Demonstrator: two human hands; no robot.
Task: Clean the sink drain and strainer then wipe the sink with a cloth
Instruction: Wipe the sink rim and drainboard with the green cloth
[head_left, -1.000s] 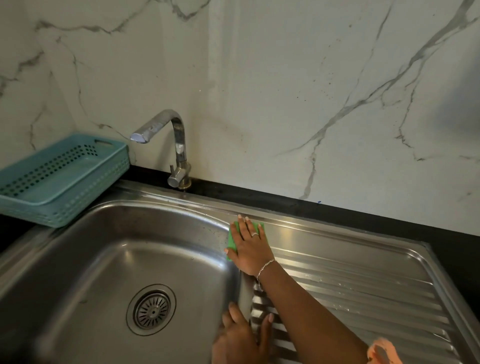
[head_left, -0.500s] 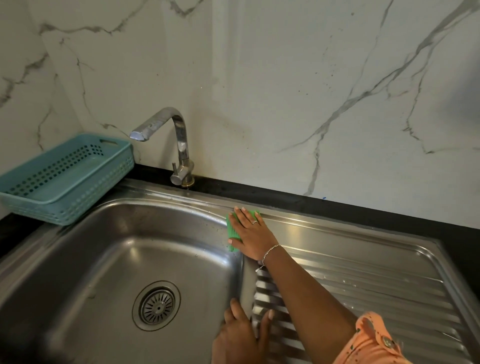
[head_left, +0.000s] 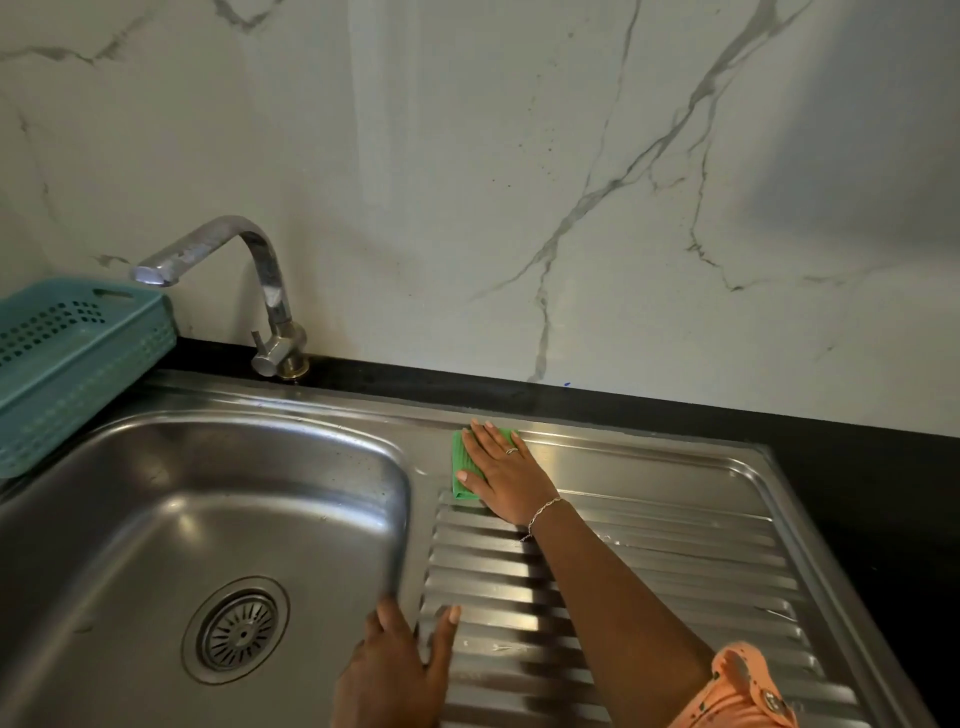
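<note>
A steel sink fills the lower left, with a round strainer set in its drain. Right of the bowl runs a ribbed draining board. My right hand lies flat, fingers spread, pressing a green cloth onto the flat strip at the board's far left corner. Most of the cloth is hidden under the palm. My left hand rests open on the ridge between bowl and board, thumb over the bowl edge, holding nothing.
A chrome tap stands behind the bowl, its spout pointing left. A teal perforated basket sits on the sink's left rim. A black counter strip and a marble wall run behind. An orange sleeve shows at bottom right.
The right hand and green cloth have slid a little to the right, off the bowl's edge onto the flat strip of the draining board. The left hand stays on the ridge.
</note>
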